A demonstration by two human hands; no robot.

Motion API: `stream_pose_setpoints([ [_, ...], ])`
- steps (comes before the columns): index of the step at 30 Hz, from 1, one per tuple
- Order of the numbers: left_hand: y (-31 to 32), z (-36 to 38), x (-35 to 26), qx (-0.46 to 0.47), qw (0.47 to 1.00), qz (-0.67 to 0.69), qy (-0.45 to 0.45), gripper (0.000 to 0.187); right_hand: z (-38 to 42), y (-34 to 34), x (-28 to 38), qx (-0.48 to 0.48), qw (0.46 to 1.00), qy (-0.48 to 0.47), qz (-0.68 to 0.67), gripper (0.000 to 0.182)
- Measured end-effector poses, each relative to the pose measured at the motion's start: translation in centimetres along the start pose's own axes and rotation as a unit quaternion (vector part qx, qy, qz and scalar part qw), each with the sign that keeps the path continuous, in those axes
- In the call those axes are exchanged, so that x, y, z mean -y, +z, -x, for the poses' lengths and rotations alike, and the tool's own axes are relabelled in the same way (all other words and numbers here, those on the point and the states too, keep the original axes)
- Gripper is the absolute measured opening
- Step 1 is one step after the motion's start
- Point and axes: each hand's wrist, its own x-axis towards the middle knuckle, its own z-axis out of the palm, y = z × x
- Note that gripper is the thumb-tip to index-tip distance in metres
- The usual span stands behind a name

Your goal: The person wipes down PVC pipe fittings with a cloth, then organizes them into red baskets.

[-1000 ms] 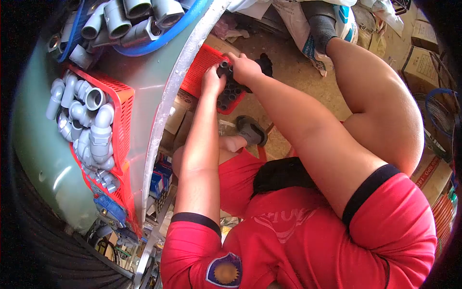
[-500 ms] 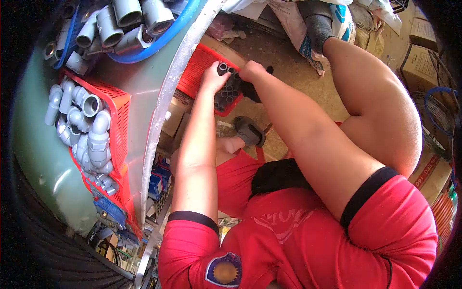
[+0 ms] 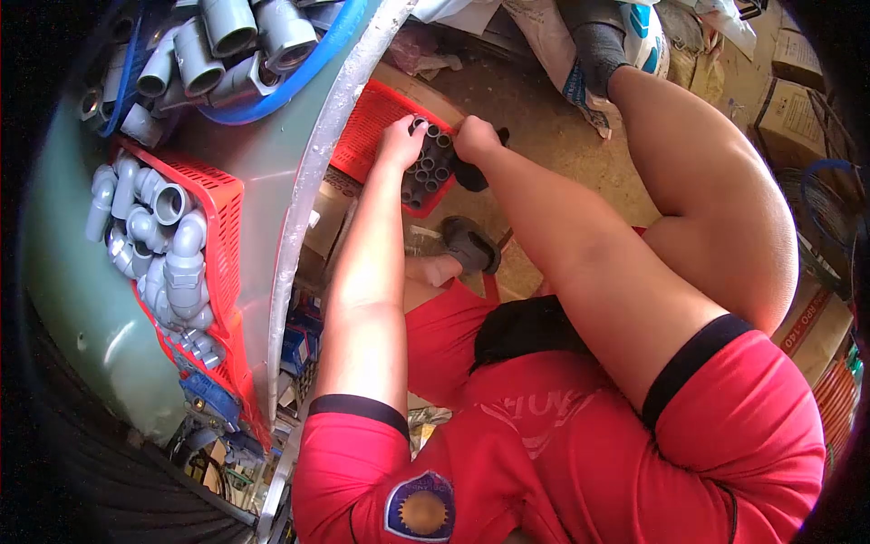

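Observation:
Down on the floor is a red plastic basket (image 3: 361,130), with several dark grey pipe fittings (image 3: 426,174) standing in its near part, their round open ends up. My left hand (image 3: 400,145) is over the basket, fingers and thumb closed around one of the fittings at the far end of the group. At the basket's right rim, my right hand (image 3: 477,141) is curled closed, its knuckles turned away; I cannot tell what is in its fingers. A black item (image 3: 471,175) lies just below that hand, beside the basket.
To the left, a glass-like tabletop (image 3: 272,150) carries a red basket (image 3: 227,213) of grey pipe elbows (image 3: 186,272) and a blue-rimmed basket (image 3: 272,107) of larger grey fittings (image 3: 228,25). My bent leg (image 3: 716,199) is at right. Cardboard boxes (image 3: 790,127) stand at the far right.
My left hand has shifted slightly at the fittings, its thumb now higher. The right hand has moved a little, still closed at the basket's rim. The view has shifted slightly left.

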Motion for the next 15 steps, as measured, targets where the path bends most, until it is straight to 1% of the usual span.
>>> stream_pose_setpoints([
  [5,1.4,-0.8,1.9,0.017,0.999,-0.031,0.021,0.052,-0.7,0.6,-0.6,0.004,1.000,-0.024,0.007,0.029],
  [9,1.8,-0.3,2.2,-0.002,0.997,-0.047,0.054,0.058,-1.7,0.2,-0.7,0.045,0.997,-0.037,0.050,0.030],
  [11,1.6,-0.2,1.9,-0.005,0.998,-0.047,0.050,0.060,-3.3,0.3,-1.0,0.079,0.992,-0.055,0.076,0.033],
  [14,1.5,-0.6,2.2,-0.014,0.998,-0.040,0.056,0.061,-5.8,1.7,-3.3,0.084,0.995,-0.039,0.035,0.042],
  [15,1.5,-0.7,2.3,-0.017,0.998,-0.033,0.054,0.061,-5.2,0.9,-3.2,0.083,0.996,-0.038,0.010,0.046],
])
